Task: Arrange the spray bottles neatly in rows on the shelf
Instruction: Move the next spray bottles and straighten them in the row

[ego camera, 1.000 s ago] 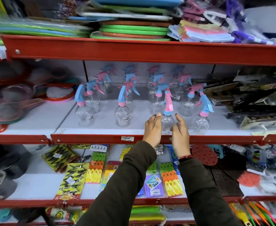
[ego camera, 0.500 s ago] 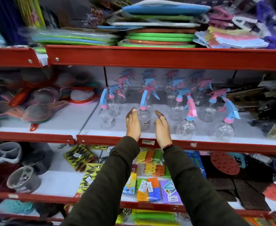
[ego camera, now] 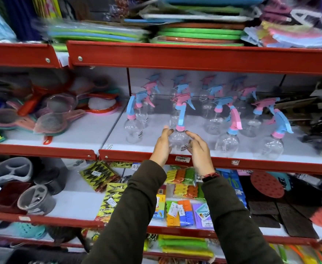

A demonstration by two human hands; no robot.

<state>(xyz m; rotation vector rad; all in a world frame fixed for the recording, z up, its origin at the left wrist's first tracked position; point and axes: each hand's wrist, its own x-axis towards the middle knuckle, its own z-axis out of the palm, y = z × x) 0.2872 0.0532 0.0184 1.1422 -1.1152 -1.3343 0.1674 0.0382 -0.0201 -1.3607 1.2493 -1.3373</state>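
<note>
— While standing at the shelf (ego camera: pixel 213 161), busy with which step?

— Fixing the front row. Cupping one spray bottle (ego camera: pixel 179 139) close to the front edge, with the left hand (ego camera: pixel 163 147) on one side and the right hand (ego camera: pixel 199 151) on the other. Kept apart, fingers loosely bent. Squeezing or only touching? Cannot tell.

— And next?

— Probably nudge it gently into line with the front bottle on the left (ego camera: pixel 133 130) and the front bottle on the right (ego camera: pixel 227 141). Maybe turn the pink and blue top (ego camera: pixel 181 113) to match the others. Go slow. Looks empty and light, so easy to tip.
</note>
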